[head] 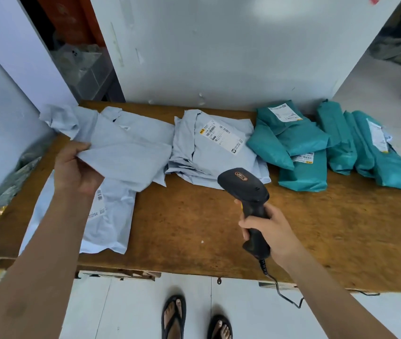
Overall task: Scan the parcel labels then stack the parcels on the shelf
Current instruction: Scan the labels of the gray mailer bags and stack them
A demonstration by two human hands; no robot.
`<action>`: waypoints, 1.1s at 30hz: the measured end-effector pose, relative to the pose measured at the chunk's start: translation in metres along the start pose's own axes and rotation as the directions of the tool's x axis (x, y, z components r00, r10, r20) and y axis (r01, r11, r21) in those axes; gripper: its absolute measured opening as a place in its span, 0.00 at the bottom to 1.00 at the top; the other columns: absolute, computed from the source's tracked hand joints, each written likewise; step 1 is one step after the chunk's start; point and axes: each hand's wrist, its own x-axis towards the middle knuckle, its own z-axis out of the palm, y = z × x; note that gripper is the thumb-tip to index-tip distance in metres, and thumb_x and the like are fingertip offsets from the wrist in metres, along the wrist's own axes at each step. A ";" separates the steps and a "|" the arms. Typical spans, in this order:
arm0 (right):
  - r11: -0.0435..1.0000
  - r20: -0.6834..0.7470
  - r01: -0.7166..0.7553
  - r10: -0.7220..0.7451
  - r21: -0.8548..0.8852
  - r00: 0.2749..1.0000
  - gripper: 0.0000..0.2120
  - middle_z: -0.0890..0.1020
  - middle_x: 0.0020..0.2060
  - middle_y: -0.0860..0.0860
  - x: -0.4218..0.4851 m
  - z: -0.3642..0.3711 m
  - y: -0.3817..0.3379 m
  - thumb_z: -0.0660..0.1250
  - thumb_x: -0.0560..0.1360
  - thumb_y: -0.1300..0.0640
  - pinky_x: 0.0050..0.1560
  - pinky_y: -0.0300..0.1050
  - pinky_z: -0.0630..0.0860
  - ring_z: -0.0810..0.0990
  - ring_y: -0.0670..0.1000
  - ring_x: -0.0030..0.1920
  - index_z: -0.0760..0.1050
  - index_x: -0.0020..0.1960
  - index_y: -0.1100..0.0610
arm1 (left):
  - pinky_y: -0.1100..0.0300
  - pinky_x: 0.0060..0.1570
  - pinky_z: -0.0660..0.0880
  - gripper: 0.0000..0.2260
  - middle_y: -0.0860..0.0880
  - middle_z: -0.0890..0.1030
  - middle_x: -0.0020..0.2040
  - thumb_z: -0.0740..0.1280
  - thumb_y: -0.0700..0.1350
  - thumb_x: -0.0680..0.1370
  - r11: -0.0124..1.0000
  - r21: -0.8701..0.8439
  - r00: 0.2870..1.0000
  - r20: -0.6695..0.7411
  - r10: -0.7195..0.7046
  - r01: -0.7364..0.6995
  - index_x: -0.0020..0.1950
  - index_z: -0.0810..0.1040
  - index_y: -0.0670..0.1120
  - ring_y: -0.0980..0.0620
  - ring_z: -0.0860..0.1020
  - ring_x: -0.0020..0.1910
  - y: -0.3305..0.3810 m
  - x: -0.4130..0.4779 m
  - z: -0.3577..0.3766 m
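My left hand (75,168) grips the near edge of a pale grey parcel (131,152) lifted a little over the wooden table (219,228). Under it lies another pale grey parcel (111,216) with its label partly hidden by my forearm. A stack of pale grey parcels (214,148) sits mid-table, a white barcode label (221,136) facing up. My right hand (271,232) holds a black barcode scanner (246,189) by its handle, head pointing toward that stack. Several teal parcels (299,148) lie at the right.
A white wall panel (219,50) rises behind the table. A dark opening with bagged goods (79,59) is at the back left. The scanner cable (282,292) hangs over the table's front edge. My sandalled feet (194,321) stand on pale floor tiles.
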 end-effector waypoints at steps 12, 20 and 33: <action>0.954 -0.141 0.164 -0.132 0.252 0.981 0.10 0.75 0.25 0.52 -0.042 -0.046 -0.017 0.63 0.71 0.74 0.32 0.44 0.72 0.71 0.52 0.26 0.74 0.48 0.64 | 0.60 0.50 0.77 0.12 0.49 0.84 0.45 0.62 0.42 0.71 0.948 0.273 0.986 -0.055 -0.156 0.165 0.49 0.82 0.41 0.52 0.83 0.44 -0.034 -0.083 0.035; 0.995 -0.123 -0.066 0.076 0.078 0.990 0.14 0.71 0.29 0.59 -0.061 -0.054 0.030 0.68 0.65 0.68 0.32 0.46 0.67 0.69 0.54 0.26 0.79 0.49 0.59 | 0.51 0.43 0.74 0.07 0.39 0.77 0.43 0.67 0.43 0.77 0.391 0.663 0.758 -0.450 -0.472 0.638 0.43 0.77 0.39 0.43 0.75 0.36 -0.165 -0.061 -0.032; 0.935 -0.191 -0.319 0.288 -0.158 0.939 0.10 0.72 0.22 0.52 -0.048 -0.022 0.045 0.66 0.69 0.71 0.26 0.40 0.68 0.69 0.50 0.22 0.76 0.47 0.61 | 0.39 0.57 0.76 0.19 0.42 0.80 0.56 0.76 0.43 0.69 0.371 0.706 0.786 -0.448 -0.425 0.603 0.56 0.76 0.40 0.39 0.78 0.55 -0.184 -0.065 -0.051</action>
